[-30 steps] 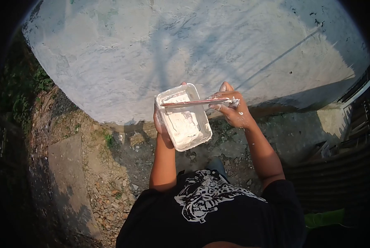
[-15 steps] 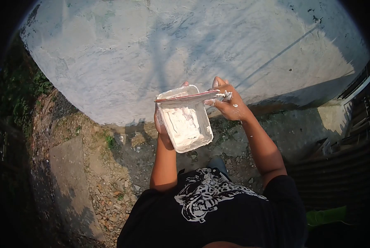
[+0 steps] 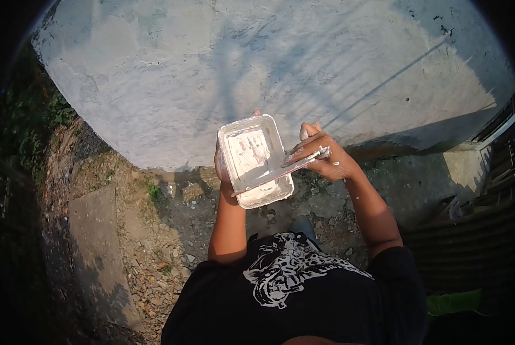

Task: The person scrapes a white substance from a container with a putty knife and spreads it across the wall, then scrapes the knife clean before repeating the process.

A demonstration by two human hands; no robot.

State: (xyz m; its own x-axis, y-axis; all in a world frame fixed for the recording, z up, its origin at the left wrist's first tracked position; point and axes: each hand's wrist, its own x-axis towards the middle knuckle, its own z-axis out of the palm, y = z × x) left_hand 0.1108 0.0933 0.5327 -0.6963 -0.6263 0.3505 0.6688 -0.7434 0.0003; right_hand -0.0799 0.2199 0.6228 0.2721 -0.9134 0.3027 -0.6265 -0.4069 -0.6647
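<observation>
A clear plastic tub [image 3: 276, 129] with white paste [image 3: 249, 152] smeared over its bottom is held in front of the wall. Around its left side wraps my left hand [image 3: 223, 167], mostly hidden behind it; a fingertip shows past the far rim. My right hand [image 3: 325, 155], spotted with white paste, grips a thin, flat scraper [image 3: 272, 177] by its right end. The scraper lies across the near part of the tub, its reddish edge reaching past the left rim. White paste clings to the scraper near my fingers.
A pale, patchy plastered wall [image 3: 148, 86] rises directly ahead. Below are rubble and soil [image 3: 159, 253], with a flat slab [image 3: 99, 247] at left. Corrugated sheeting [image 3: 464, 247] and a green leaf [image 3: 454, 302] are at right; plants [image 3: 59, 109] grow at far left.
My right hand has brought the scraper from the tub's far end toward its near end, tilting it the other way. More of the tub's far part shows. My left hand stays on the tub.
</observation>
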